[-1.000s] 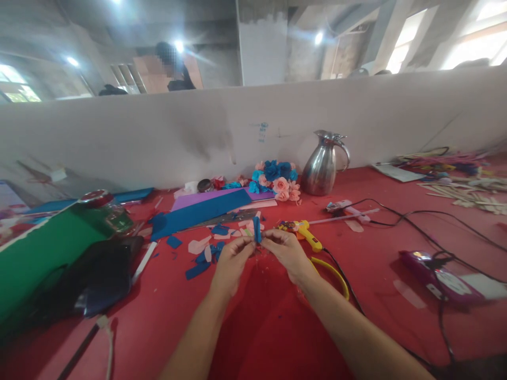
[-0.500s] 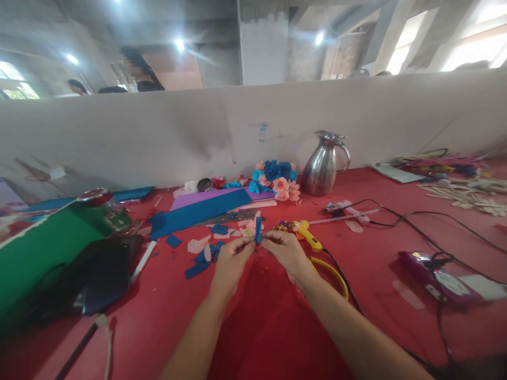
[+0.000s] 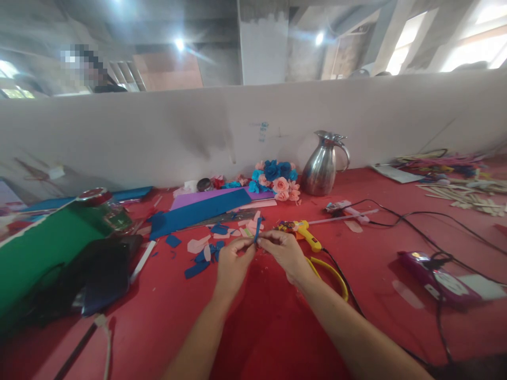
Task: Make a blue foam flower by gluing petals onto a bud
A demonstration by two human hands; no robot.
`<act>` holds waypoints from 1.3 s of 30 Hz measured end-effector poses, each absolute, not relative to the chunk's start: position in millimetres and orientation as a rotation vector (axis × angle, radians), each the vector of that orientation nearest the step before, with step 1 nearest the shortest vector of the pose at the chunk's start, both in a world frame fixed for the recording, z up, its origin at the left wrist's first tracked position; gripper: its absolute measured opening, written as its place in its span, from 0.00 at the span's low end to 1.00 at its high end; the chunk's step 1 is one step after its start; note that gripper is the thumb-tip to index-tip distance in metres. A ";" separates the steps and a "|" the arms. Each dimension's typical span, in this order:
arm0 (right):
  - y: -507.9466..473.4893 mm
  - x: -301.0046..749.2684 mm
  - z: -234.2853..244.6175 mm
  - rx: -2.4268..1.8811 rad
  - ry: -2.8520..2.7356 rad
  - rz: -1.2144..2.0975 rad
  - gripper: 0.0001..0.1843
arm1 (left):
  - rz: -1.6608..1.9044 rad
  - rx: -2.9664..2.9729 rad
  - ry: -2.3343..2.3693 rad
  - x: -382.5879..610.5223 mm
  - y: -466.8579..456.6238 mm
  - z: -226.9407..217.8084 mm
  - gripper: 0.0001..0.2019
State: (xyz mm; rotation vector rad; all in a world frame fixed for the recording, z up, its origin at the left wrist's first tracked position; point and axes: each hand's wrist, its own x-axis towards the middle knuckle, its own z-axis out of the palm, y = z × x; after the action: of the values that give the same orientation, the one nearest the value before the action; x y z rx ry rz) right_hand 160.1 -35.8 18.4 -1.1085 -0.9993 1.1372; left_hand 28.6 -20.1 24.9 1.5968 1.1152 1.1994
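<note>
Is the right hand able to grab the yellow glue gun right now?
Probably yes, once it lets go: the right hand and left hand both pinch the blue strip. The yellow glue gun lies right beside the right hand on the red table, nothing between them.

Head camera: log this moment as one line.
left hand: pinching blue strip | right hand: pinching same strip | nearby: yellow glue gun, blue scraps | surface: red table

Glaring ceiling lamps, bright right windows, blurred, warped edges.
</note>
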 end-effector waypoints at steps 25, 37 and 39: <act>-34.9 158.0 19.5 -1.021 -0.952 1.150 0.11 | 1.079 1.373 1.017 28.7 -20.0 18.4 0.10; -36.8 147.0 13.7 -0.998 -1.010 1.015 0.09 | 1.563 2.166 1.295 25.7 -20.9 7.5 0.06; -37.0 146.6 14.0 -0.999 -1.006 0.994 0.09 | 1.564 2.217 1.285 25.8 -20.7 5.8 0.07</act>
State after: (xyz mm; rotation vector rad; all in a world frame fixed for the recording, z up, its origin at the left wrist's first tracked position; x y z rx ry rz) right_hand 146.6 -37.0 14.0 -0.9987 -1.0056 0.9941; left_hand 25.8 -20.7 5.8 2.2166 1.2853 1.5637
